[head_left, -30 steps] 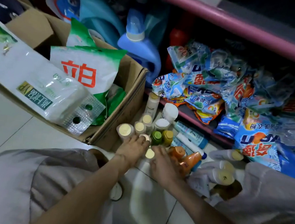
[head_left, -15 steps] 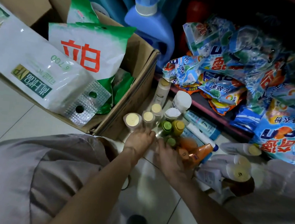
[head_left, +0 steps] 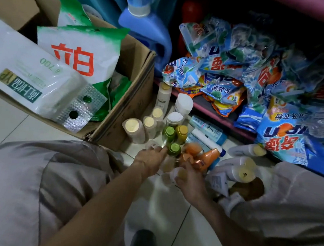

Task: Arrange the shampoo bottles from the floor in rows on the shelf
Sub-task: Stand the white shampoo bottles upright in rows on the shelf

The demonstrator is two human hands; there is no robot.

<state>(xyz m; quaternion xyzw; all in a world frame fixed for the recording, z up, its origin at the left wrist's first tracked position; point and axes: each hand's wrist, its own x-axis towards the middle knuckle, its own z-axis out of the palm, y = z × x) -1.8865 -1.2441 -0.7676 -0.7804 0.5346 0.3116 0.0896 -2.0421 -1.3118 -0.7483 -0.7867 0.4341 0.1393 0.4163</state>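
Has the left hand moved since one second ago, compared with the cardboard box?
Yes. The left hand shifted right, away from the cardboard box; its fingertips now reach the nearer green-capped bottle.

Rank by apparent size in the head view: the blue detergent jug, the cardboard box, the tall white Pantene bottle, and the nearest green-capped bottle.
1. cardboard box
2. blue detergent jug
3. tall white Pantene bottle
4. nearest green-capped bottle

The box and jug are partly hidden, and the green-capped bottle is seen from above, so only apparent size is ranked.
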